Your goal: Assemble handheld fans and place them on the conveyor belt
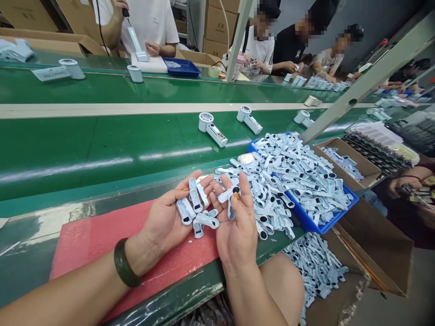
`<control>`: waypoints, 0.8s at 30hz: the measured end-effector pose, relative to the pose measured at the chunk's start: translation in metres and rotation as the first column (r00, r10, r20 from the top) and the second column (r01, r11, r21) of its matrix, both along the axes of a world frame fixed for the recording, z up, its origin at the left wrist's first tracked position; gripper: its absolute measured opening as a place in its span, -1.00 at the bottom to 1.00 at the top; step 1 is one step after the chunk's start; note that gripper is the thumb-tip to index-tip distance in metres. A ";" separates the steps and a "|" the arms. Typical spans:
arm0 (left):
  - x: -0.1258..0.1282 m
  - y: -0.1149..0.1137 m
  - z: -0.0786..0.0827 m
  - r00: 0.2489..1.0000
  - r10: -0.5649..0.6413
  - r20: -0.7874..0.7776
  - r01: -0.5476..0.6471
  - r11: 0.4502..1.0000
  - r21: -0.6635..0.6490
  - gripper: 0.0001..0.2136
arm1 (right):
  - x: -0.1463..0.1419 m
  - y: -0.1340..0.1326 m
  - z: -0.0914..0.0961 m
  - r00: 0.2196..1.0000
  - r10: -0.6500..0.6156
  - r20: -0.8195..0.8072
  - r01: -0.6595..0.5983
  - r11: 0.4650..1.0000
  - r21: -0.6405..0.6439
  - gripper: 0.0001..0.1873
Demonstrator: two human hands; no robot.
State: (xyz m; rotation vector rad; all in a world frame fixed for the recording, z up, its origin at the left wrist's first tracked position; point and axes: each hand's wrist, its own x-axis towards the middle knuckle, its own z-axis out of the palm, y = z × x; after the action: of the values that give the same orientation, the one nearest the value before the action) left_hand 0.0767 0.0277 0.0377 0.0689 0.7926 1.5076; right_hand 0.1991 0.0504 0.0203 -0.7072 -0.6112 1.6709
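Note:
My left hand is cupped palm up and holds several small pale-blue plastic strips with rounded ends and dark windows. Beside it, my right hand is also turned palm up. Its thumb and curled fingers hold a couple of similar light-blue strips. The fingertips of both hands nearly meet. Below the hands lies a red foam mat on the bench. A loose pile of the same strips spreads just to the right of my right hand.
A blue tray heaped with strips stands at the right; a carton holds more below. Handheld fans lie on the green conveyor belt. A slanted metal post rises at right. Several co-workers sit across the belt.

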 end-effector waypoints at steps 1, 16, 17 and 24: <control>-0.001 -0.001 -0.001 1.000 -0.003 -0.003 0.003 1.000 0.017 -0.43 | 0.000 0.000 0.001 1.000 -0.009 0.003 0.009 1.000 0.010 -0.38; 0.001 -0.004 0.009 0.997 0.035 -0.065 -0.034 0.999 0.029 -0.53 | 0.002 0.005 0.000 0.992 0.048 -0.119 -0.062 0.992 -0.112 -0.33; 0.001 -0.004 0.009 0.997 0.036 -0.061 -0.034 0.999 0.035 -0.53 | 0.002 0.005 0.000 0.991 0.054 -0.123 -0.067 0.992 -0.105 -0.32; 0.000 -0.005 0.002 0.997 0.040 -0.070 -0.037 0.998 0.051 -0.62 | 0.005 0.002 -0.005 0.990 0.092 -0.104 -0.091 0.996 0.017 -0.31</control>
State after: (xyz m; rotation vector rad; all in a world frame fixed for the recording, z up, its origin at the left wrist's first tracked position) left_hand 0.0772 0.0232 0.0398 0.1462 0.8170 1.5688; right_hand 0.2042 0.0528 0.0151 -0.5856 -0.5862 1.7761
